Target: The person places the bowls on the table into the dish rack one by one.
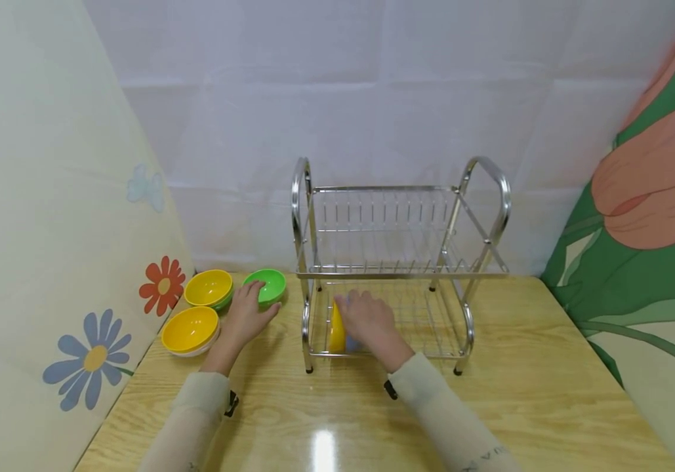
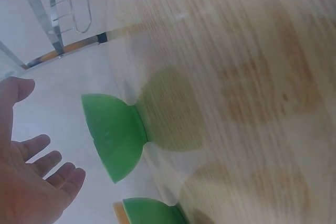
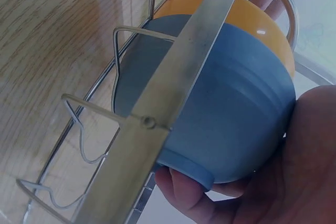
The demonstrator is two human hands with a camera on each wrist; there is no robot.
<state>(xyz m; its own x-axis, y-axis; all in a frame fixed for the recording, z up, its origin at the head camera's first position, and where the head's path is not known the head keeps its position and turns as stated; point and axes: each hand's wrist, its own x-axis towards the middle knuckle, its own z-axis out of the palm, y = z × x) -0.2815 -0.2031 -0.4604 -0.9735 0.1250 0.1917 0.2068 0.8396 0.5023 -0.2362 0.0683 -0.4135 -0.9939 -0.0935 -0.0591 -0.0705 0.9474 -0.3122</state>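
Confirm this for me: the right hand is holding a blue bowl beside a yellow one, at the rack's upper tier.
Wrong tier. The head view shows the right hand at the lower tier of the rack, holding a blue bowl beside a yellow one.

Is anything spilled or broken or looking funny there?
Nothing looks broken or odd. A round yellow bowl and round blue bowl sit tipped on edge in the silver metal rack, which suits such racks. The bright white patch on the pale wooden table looks like reflected light, not a spill.

Rack from above and both wrists
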